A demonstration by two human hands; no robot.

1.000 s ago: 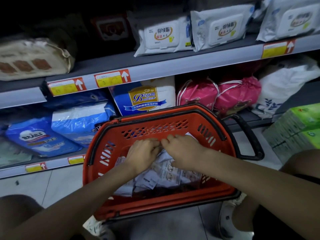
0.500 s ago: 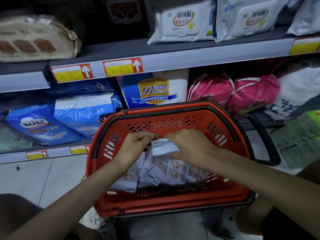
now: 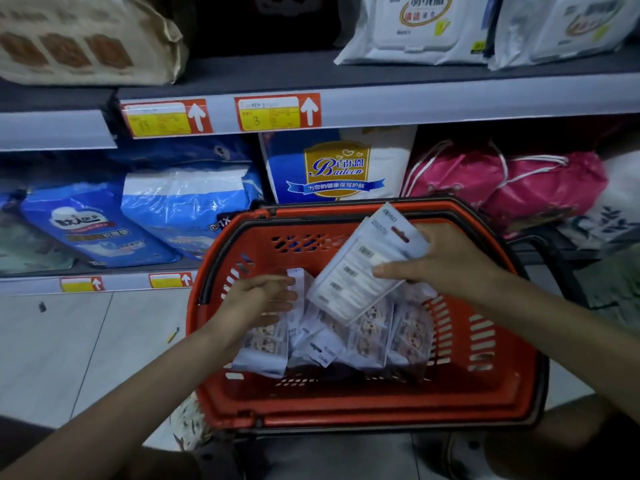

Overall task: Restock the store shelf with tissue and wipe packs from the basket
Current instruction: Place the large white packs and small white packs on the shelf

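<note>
At the bottom of the frame sits the red basket (image 3: 363,407) on the tiled floor (image 3: 79,341), its far rim close to the lower shelf. Inside, across the middle of the frame, lies a loose heap of small tissue packs (image 3: 367,337), most leaning on one another with printed faces up; how many there are cannot be told.

The right hand (image 3: 446,261) is clamped on a multipack strip (image 3: 363,268), thumb across its face and fingers behind, with the strip tilted and lifted above the heap, its upper end over the far rim. The left hand (image 3: 256,299) rests with fingers loosely spread on the left-hand packs in the basket and grips nothing that I can see.

The step in hand looks like lifting 1 strip clear to shelve it. To do it well, the left hand should press the loose packs down so none ride up with the strip, and the right should hold it near the middle so it does not flop.

Beyond the basket, the lower shelf (image 3: 114,282) carries blue bagged packs (image 3: 86,226), a Baileen pack (image 3: 336,168) and pink drawstring bags (image 3: 519,181). The upper shelf (image 3: 415,102), with 2 yellow price tags (image 3: 270,112) on its edge, holds white wipe packs (image 3: 426,26) at upper right and a beige pack (image 3: 79,39) at upper left; between them is a dark gap where I would judge the strip could go.
</note>
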